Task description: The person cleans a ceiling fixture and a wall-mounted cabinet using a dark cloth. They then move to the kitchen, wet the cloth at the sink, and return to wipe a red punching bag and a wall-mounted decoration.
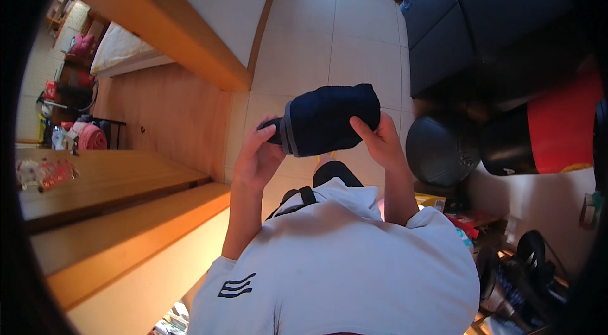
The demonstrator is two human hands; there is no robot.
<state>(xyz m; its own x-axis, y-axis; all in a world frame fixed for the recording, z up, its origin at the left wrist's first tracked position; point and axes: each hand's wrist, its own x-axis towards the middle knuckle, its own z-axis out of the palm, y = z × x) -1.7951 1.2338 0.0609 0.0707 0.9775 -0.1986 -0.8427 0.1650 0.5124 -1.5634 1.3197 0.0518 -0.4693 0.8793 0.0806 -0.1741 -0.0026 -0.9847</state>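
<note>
A dark navy, rolled or folded fabric bundle (332,119) with grey edging at its left end is held up in front of me, above the tiled floor. My left hand (261,154) grips a narrow black part at the bundle's left end, with the thumb on top. On the right end, my right hand (380,140) lies with its thumb pressed on the near face and its other fingers behind, out of sight. What the fabric wraps, if anything, cannot be seen.
An open wooden doorway (161,17) stands at the left, with a bed (126,52) beyond it. Black padded furniture (437,21), a dark round object (439,150) and a black-and-red cylinder (560,131) are at the right. Shoes (503,287) lie at the lower right.
</note>
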